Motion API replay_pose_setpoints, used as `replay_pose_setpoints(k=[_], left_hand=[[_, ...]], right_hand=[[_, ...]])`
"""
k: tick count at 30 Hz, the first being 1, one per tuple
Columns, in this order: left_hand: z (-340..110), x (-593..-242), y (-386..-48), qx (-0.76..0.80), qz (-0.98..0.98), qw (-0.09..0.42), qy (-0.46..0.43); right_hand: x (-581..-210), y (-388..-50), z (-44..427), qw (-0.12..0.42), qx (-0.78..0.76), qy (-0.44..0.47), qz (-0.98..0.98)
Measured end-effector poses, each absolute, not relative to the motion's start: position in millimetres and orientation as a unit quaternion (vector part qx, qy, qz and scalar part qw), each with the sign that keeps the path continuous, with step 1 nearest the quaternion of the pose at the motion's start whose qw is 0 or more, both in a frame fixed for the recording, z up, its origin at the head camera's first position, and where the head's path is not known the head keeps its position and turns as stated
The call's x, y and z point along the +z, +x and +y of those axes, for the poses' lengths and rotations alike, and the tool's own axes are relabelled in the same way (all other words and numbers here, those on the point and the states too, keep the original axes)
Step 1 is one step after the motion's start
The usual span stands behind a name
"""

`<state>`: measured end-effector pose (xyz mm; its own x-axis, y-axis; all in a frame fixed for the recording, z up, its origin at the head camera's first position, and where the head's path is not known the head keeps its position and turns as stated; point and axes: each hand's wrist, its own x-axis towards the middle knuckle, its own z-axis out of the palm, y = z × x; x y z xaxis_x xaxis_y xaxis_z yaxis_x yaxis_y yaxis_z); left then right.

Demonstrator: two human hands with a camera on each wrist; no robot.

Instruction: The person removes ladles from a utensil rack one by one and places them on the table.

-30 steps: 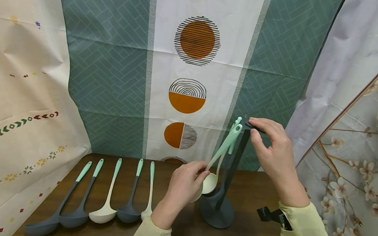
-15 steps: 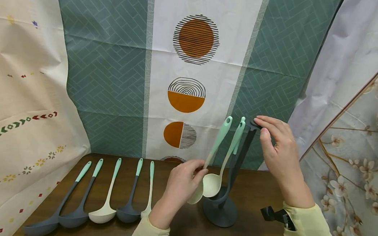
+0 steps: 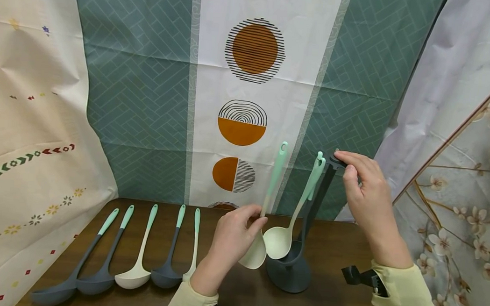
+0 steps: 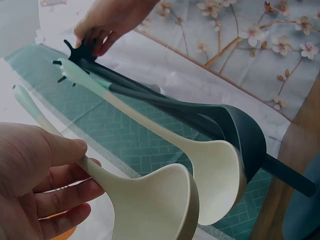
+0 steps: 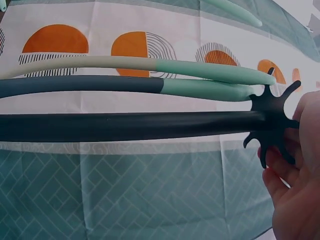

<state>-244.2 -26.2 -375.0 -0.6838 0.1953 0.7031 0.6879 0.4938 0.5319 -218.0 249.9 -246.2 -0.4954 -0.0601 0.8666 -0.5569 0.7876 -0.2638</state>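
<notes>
My left hand pinches the neck of a cream ladle with a mint handle, held upright just left of the dark utensil stand. Its handle top stands apart from the hooks. A second cream ladle hangs on the stand, beside a dark grey ladle with a mint handle end. At the top, my right hand grips the stand's hooked crown; in the right wrist view some fingers are hidden behind it. The stand leans to the right.
Several ladles, such as a grey one and a cream one, lie in a row at the left of the brown table. Patterned cloth hangs behind, with a floral curtain at the right.
The cream ladle in my left hand has swung upright, its handle top moving left away from the hooks. The stand's top and my right hand have shifted slightly right.
</notes>
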Motion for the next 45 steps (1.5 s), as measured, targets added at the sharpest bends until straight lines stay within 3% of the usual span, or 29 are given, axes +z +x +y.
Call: replay_pose_setpoints(k=[13,29,45], left_hand=[[-25,-381,-246,-0.428,-0.822,0.273,-0.257],[-40,-399,-258,-0.409,-0.854,0.245,-0.207],[-54,-429,-275,-0.387,-0.887,0.195,-0.161]], right_hand=[[-249,-218,259,0.439,0.287,0.180,-0.832],[-253,-224,253,0.481,0.307,0.171,-0.803],[-253,-221,252,0.471,0.323,0.147,-0.808]])
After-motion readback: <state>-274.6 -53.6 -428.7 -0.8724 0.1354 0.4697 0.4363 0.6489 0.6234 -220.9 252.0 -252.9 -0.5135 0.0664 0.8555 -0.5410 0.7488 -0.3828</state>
